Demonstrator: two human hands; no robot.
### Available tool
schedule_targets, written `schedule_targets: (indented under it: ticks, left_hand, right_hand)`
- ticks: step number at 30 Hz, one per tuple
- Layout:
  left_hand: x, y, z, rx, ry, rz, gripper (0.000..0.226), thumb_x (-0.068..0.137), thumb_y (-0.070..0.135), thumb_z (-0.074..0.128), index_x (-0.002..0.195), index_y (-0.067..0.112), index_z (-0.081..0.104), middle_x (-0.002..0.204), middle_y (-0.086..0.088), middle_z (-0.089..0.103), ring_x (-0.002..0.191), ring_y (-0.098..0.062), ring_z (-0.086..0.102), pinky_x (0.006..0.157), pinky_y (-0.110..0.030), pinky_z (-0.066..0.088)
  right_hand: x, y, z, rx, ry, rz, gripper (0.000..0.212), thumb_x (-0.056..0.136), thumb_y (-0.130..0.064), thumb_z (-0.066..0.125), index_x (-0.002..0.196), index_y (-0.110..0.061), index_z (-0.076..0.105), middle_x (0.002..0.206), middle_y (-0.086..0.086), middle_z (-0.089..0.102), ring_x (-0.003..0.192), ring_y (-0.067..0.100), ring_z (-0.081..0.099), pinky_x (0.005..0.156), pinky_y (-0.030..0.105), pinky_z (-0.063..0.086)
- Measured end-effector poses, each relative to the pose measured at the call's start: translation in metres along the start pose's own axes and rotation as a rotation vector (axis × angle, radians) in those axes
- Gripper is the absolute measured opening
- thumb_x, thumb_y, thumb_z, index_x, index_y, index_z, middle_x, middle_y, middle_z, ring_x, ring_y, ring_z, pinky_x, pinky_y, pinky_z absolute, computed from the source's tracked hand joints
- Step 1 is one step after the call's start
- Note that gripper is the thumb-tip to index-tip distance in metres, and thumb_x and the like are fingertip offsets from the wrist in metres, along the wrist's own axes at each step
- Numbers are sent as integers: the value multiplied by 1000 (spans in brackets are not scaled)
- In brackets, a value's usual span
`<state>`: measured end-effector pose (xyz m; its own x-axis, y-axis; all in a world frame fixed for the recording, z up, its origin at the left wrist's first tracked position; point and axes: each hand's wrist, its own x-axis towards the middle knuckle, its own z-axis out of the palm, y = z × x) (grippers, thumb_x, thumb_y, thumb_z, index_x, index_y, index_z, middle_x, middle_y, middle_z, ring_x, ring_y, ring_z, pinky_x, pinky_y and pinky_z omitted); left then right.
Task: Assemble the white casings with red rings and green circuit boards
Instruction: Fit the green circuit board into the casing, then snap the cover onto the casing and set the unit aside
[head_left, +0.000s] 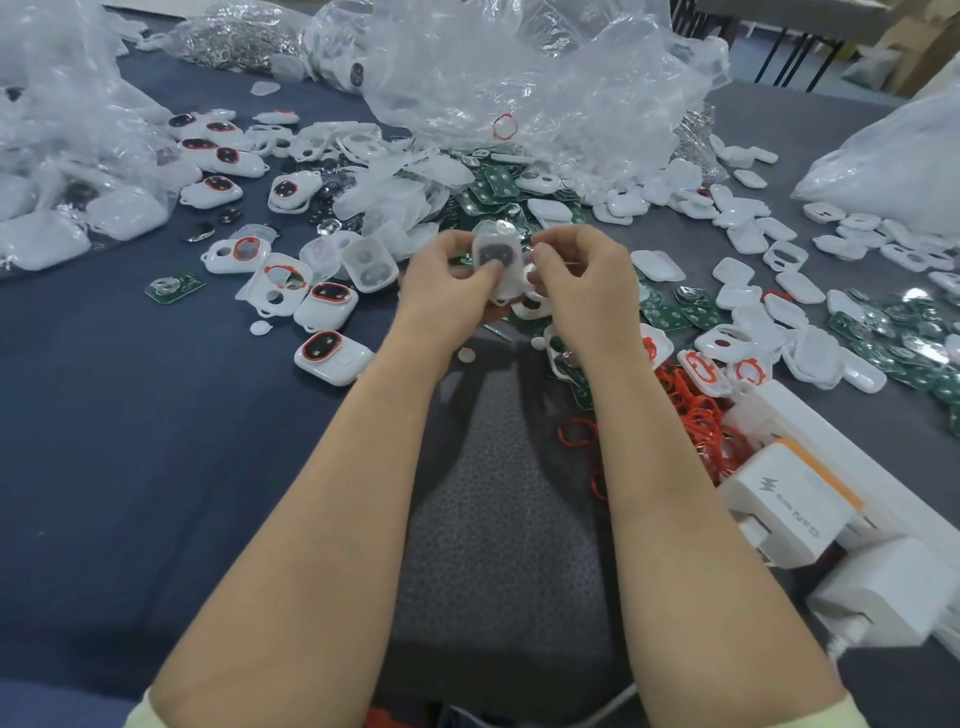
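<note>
Two hands share one white casing (496, 260) above the desk (156, 441): left hand (447, 280) curls round it, right hand (582, 275) pinches its edge.

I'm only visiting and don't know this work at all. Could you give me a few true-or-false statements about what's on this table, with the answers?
1. One white casing is held up between the left hand and the right hand. True.
2. The loose red rings are heaped on the person's left. False: the red rings lie on the right, next to a white charger.
3. A single green circuit board lies apart on the blue cloth at the left. True.
4. The person wears gloves. False: both hands are bare.
</note>
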<state>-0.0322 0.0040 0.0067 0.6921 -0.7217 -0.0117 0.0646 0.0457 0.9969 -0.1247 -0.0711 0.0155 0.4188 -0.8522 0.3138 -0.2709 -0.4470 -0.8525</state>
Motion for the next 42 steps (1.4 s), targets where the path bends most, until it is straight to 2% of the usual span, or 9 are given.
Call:
schedule_targets:
  ticks: [5,9,14,20,27,32,37,39,42]
  left_hand:
    - [12,1,-18,-97,326,33,20,91,8,62,85,24,52,88,-7,66,84,-24,69,74,-38,60]
    - [14,1,-19,-70,422,74,25,87,8,65,79,27,51,91,-14,67,86,-31,68,81,-50,57]
    - [16,-2,-18,-169,414,74,24,89,4,62,81,24,51,76,-1,62,71,-19,64,70,-39,59]
    - [13,1,-15,-296,329,40,20,91,3,60,85,20,53,75,1,63,76,-23,68,63,-27,57]
    - [10,4,-9,-340,235,20,19,91,-4,55,103,11,57,74,-4,63,67,-14,64,55,-20,55]
    - [6,9,-9,-402,243,-22,24,91,-5,54,87,18,53,74,-3,62,66,-14,64,50,-19,53]
    - [5,8,-9,-396,215,-35,21,93,-2,53,89,18,51,85,-7,61,68,-18,67,55,-19,55]
    - [6,7,-8,-367,194,-46,21,94,-1,52,88,20,52,86,-6,62,66,-15,68,55,-19,55]
    - [6,4,-5,-309,112,-74,20,94,0,52,89,19,53,92,-10,65,68,-16,68,53,-18,53]
  right_hand:
    - [-3,-3,12,-202,18,-148,21,92,-6,52,103,-8,70,100,6,70,93,16,61,82,20,43]
    - [5,-7,34,-491,-121,-236,27,93,-12,49,115,-17,65,119,4,62,114,25,50,97,36,39]
    - [17,-4,58,-790,-173,-178,32,93,-10,49,122,-21,57,132,0,51,126,28,37,99,42,29]
    - [30,1,63,-726,-29,-133,28,93,-13,44,106,-24,66,115,1,60,114,25,47,94,39,26]
    - [33,1,61,-907,-211,-92,38,87,-20,51,125,-21,52,135,9,43,127,33,34,101,45,26]
    - [31,2,63,-864,-132,-101,30,88,-18,50,117,-21,59,128,7,50,123,29,41,98,42,27]
    - [31,0,48,-589,75,-104,33,101,-33,38,103,-17,67,101,6,64,101,26,54,78,33,29]
    - [31,-3,36,-439,96,-116,31,101,-31,42,99,-13,67,89,6,66,87,24,57,67,30,32]
    - [29,-6,18,-61,65,-20,22,98,-24,50,84,-15,64,65,-4,63,64,14,58,65,30,44]
